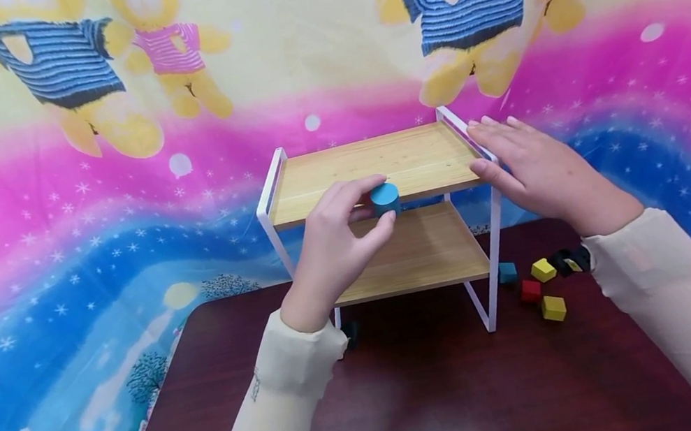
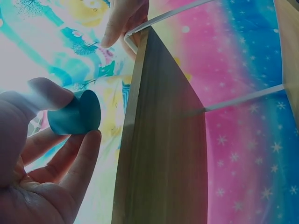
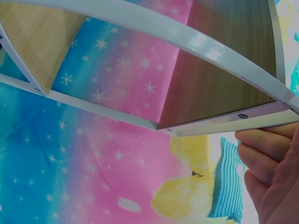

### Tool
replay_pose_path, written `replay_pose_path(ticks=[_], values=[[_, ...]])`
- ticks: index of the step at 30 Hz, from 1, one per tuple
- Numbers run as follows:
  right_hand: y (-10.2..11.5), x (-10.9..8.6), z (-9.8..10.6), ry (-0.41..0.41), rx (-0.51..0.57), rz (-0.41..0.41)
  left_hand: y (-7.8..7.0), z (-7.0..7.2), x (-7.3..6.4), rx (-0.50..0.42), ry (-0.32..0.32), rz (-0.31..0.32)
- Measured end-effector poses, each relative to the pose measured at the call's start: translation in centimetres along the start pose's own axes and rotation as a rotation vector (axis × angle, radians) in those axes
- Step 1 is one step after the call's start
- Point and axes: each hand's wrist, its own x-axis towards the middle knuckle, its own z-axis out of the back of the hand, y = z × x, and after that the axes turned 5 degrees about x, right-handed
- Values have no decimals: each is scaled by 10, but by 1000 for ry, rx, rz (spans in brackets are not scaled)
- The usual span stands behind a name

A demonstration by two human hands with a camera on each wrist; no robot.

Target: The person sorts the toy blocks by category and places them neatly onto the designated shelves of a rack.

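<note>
While the left hand (image 1: 337, 234) pinches a blue cylinder (image 1: 385, 200), the straight-fingered right hand (image 1: 533, 169) seemingly steadies the shelf (image 1: 371, 160); moving inward needs clearance.

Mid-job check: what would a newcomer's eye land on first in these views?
Probably the teddy-bear backdrop, its yellow, pink and blue bands spreading behind the two-tier shelf. Next, the blue cylinder block, pinched in the left hand near the front edge of the shelf's top board. Then the small red, yellow and blue blocks on the dark table, just right of the shelf.
</note>
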Motion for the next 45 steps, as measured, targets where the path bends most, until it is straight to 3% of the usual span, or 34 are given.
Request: replay_pose_path(ticks=[10, 19, 26, 45], values=[[1, 0, 0, 0, 10, -6, -7, -2, 8, 22, 25, 12], [0, 0, -1, -4, 13, -10, -1, -11, 20, -4, 21, 33], [0, 1, -1, -9, 14, -14, 1, -16, 28, -2, 17, 13], [-1, 4, -3, 6, 36, -22, 0, -38, 40, 36, 72, 10]])
